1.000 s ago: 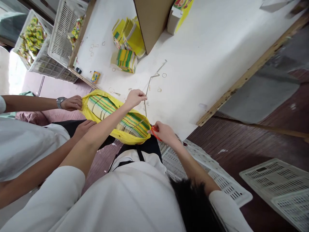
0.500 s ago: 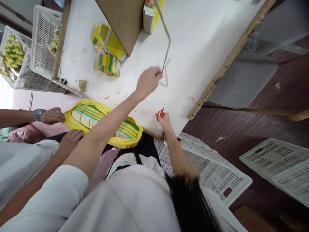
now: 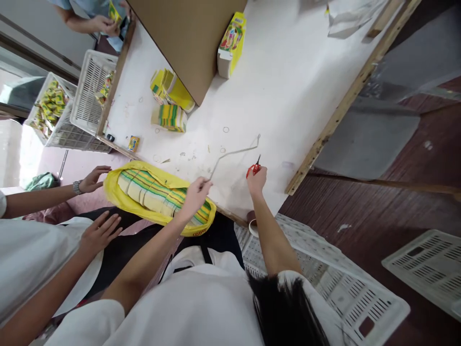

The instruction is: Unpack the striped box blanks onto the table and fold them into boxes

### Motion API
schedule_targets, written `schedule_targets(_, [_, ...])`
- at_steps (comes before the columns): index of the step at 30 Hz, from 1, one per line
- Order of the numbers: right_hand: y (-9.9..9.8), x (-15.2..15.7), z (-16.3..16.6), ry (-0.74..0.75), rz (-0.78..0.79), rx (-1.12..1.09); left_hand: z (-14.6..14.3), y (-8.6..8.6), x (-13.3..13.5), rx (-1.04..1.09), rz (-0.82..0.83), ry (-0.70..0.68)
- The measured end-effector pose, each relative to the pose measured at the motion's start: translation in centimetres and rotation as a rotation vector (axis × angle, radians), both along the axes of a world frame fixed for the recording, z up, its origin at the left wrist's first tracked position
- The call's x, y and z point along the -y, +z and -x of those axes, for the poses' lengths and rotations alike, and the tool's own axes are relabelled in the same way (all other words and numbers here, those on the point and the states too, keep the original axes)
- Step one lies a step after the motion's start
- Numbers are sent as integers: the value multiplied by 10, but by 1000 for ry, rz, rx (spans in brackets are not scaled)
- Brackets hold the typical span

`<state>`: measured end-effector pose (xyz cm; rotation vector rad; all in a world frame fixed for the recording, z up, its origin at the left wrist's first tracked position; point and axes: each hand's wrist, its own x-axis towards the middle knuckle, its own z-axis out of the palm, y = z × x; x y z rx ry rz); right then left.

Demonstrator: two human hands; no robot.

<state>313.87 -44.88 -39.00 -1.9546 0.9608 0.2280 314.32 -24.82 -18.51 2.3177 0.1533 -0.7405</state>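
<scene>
My left hand [image 3: 195, 194] is closed on one end of a thin bent strap [image 3: 234, 152] that stretches up and right over the white table [image 3: 288, 86]. It hovers over the near end of a long yellow bag [image 3: 115, 192] filled with green-and-yellow striped packets [image 3: 151, 190]. My right hand [image 3: 256, 177] rests on the table near its front edge, gripping small red scissors [image 3: 253, 168]. A co-worker's two hands sit at the bag's left end: one with a watch [image 3: 91, 179] touches the bag, the other [image 3: 99, 231] lies open below it.
A brown cardboard box [image 3: 190, 38] stands at the table's back, with yellow packs [image 3: 169, 91] and a striped bundle [image 3: 169, 117] beside it. White plastic crates [image 3: 86, 91] sit left; more crates [image 3: 324, 283] lie on the floor at right. Rubber bands dot the table.
My left hand came back down from over the table to the bag's near end, still holding the strap. My right hand stays on the table with the scissors. The co-worker's lower hand opened.
</scene>
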Motion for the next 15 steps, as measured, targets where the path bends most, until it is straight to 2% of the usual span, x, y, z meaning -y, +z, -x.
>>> schedule_targets(2, [0, -6, -7, 169, -1, -16, 4, 33, -31, 116, 87, 196])
schedule_targets(4, [2, -19, 0, 356, -28, -31, 12, 67, -59, 276, 78, 295])
schedule_targets(8, [13, -52, 43, 650, -70, -78, 37, 116, -92, 579, 47, 485])
schedule_targets(10, [20, -64, 64, 762, -79, -107, 48, 133, -96, 590, 106, 552])
schedule_targets(12, [25, -67, 69, 850, -82, -138, 58, 147, -99, 530, 173, 569])
schedule_targets(15, [22, -54, 32, 901, -40, -153, 75, 169, -109, 374, 249, 701])
